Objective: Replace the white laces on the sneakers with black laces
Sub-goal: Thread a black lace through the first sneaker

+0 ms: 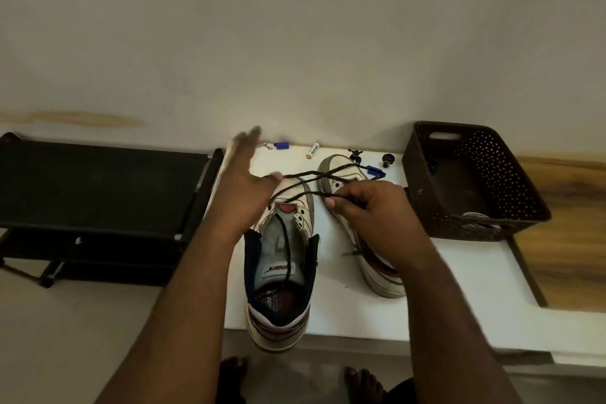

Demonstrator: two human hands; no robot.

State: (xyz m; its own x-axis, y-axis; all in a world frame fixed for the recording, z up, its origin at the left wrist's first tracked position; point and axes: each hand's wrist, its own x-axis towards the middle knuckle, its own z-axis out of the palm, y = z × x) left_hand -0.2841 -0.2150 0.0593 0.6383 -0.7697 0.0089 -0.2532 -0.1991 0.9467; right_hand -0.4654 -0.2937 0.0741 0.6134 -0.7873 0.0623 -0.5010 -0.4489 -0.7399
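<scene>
The black lace point(305, 179) looks limp and light, likely to slip from eyelets; best pinched near its stiff tip. The right hand point(370, 207) pinches it over the sneaker point(282, 272); the left hand point(242, 180) is spread, fingers straight, lace across its thumb

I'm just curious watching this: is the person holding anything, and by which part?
The right hand pinches the black lace near one free end. The left hand hooks a strand on its thumb, fingers spread.

2 sneakers point(278, 272), 1 black lace point(308, 197), 1 basket point(475, 207), 1 battery point(312, 150).

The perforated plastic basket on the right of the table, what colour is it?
Dark brown perforated plastic basket, seen in the head view.
</scene>
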